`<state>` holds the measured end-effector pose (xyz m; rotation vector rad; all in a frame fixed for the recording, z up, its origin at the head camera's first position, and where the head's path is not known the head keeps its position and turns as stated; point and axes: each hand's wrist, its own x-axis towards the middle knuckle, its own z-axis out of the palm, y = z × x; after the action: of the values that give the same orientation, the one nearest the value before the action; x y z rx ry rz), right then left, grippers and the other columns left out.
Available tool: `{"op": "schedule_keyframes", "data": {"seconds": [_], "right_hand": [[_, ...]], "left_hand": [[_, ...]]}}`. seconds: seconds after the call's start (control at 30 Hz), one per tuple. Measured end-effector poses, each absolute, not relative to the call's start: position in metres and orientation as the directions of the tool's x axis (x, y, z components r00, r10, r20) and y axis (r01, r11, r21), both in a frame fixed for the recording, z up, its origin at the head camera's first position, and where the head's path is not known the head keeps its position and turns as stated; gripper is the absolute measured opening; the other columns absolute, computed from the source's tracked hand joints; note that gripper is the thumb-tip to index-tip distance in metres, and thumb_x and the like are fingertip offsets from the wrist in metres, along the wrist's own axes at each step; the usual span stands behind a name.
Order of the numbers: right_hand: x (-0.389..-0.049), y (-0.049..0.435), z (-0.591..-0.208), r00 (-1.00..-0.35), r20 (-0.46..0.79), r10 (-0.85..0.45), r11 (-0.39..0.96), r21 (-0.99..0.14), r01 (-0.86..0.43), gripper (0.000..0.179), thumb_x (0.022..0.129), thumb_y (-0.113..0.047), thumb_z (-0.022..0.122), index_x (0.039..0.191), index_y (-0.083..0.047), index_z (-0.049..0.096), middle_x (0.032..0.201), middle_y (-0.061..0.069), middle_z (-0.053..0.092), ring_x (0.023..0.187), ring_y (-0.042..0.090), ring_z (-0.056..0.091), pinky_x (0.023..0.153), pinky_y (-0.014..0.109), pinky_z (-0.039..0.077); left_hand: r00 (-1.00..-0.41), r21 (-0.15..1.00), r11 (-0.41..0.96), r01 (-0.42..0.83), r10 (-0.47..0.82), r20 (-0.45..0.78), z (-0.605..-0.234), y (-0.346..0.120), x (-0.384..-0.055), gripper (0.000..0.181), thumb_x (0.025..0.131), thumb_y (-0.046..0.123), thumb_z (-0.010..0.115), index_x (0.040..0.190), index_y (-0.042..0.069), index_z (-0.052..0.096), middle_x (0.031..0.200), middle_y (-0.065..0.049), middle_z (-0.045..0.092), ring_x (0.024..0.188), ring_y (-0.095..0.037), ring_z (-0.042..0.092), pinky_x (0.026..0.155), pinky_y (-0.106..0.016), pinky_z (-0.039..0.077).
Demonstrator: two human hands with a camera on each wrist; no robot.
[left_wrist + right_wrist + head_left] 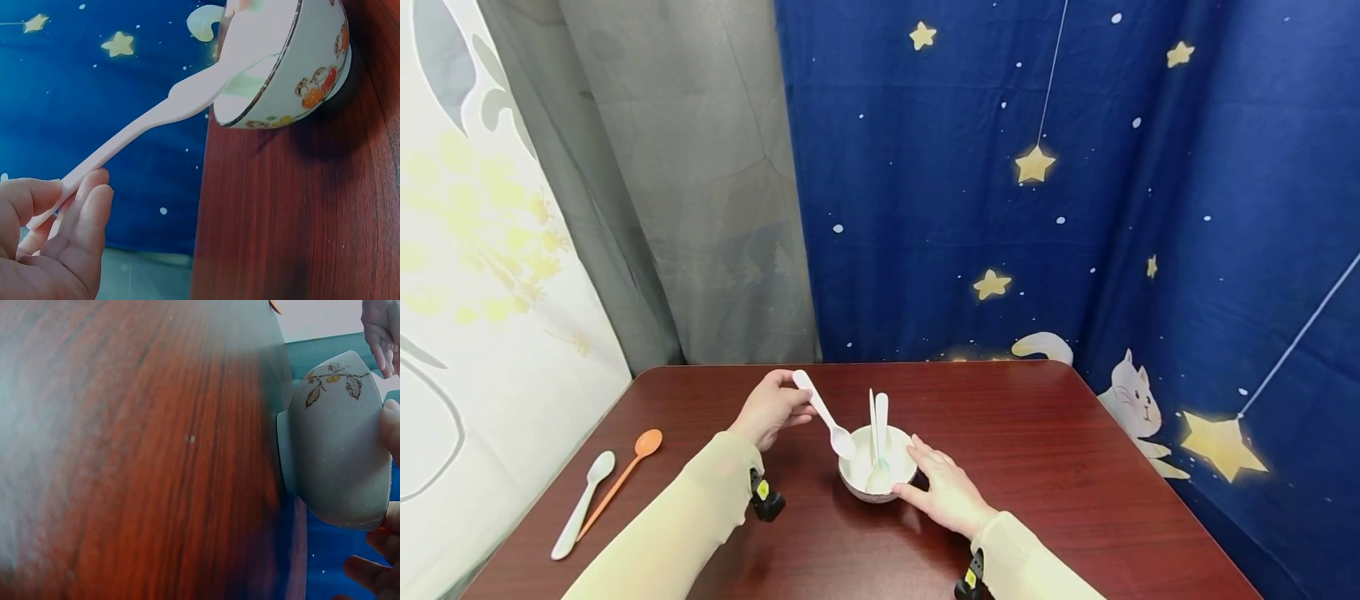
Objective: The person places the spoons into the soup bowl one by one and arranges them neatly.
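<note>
A pale pinkish-white spoon (822, 408) is pinched by its handle between the thumb and fingers of my left hand (775, 408). Its scoop end slants down over the left rim of a white bowl (868, 497), which has a dark rim and printed decorations. Inside the bowl lean a pale green-tipped spoon (880, 477) and another light utensil (872, 412), handles pointing up. At the bowl's right side, my right hand (951, 492) touches the rim with thumb and fingers spread and fairly straight. In the right wrist view, thumb and fingertips show beside the bowl wall (340, 456).
Toward the table's left edge lie a white spoon (582, 504) and an orange spoon (625, 481), their handle ends together. The dark red wooden table (1075, 500) has curtains (925, 208) behind it. A black camera sits on each wrist.
</note>
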<state>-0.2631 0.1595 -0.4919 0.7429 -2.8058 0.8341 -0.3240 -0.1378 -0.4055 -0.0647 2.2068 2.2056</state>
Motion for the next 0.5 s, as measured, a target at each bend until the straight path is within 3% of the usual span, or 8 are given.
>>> {"op": "schedule_keyframes", "data": {"seconds": [0.5], "right_hand": [[-0.264, 0.16, -0.492, -0.866, 0.26, -0.426, 0.724, -0.476, -0.499, 0.076, 0.089, -0.057, 0.058, 0.141, -0.002, 0.047, 0.151, 0.014, 0.036, 0.135, 0.039, 0.036, 0.105, 0.056, 0.033]], "left_hand": [[-0.996, 0.987, 0.137, -0.082, 0.029, -0.086, -0.416, -0.107, -0.334, 0.034, 0.089, 0.0, 0.063, 0.12, 0.0, 0.048, 0.089, -0.018, 0.066, 0.065, -0.022, 0.068, 0.066, -0.038, 0.058]]}}
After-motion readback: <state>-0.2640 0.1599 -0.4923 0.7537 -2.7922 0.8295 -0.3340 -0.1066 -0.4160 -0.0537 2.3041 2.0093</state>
